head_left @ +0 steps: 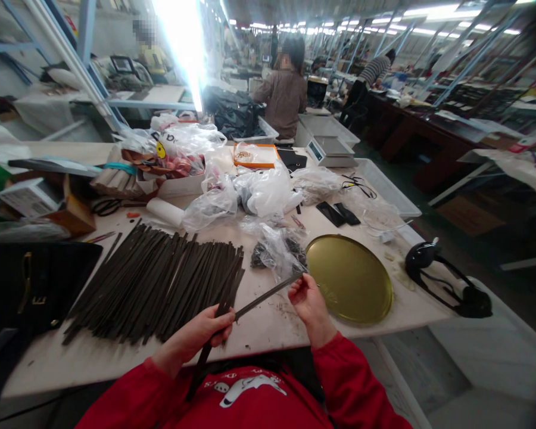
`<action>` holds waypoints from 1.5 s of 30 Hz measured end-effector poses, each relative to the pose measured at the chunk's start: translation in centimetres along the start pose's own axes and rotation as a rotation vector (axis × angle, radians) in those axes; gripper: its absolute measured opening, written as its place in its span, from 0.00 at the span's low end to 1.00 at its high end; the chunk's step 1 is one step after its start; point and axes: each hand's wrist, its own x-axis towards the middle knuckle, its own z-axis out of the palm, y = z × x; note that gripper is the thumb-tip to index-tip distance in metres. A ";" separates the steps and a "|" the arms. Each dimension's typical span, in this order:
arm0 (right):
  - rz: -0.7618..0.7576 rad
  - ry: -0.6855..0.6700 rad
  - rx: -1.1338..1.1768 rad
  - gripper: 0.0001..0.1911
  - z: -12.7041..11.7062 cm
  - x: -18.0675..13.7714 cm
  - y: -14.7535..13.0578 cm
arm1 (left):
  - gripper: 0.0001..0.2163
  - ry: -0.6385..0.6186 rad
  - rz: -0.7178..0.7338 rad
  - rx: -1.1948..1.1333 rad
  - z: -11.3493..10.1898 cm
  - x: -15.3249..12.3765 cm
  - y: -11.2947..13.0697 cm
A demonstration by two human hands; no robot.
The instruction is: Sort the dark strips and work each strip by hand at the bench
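Observation:
My left hand [208, 330] grips a dark strap [263, 296] near its lower end, and the strap runs up to the right. My right hand [307, 298] pinches that strap's far end, just left of a round gold tray [351, 280]. A second dark strap [201, 369] hangs down from my left hand toward my red sleeves. A large pile of dark straps [156, 286] lies spread on the table to the left of my hands. A clear bag of small dark parts [279, 250] sits just beyond my right hand.
Plastic bags [250, 193], boxes and a white roll [164, 211] crowd the back of the table. A black bag [27, 286] sits at left, a black tool with cord [442, 280] at right. A scale [330, 150] stands farther back. Other people work at distant benches.

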 end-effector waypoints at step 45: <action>0.444 -0.405 -0.373 0.10 5.7 -2.6 3.5 | 0.13 0.168 0.115 -0.293 3.3 1.0 2.9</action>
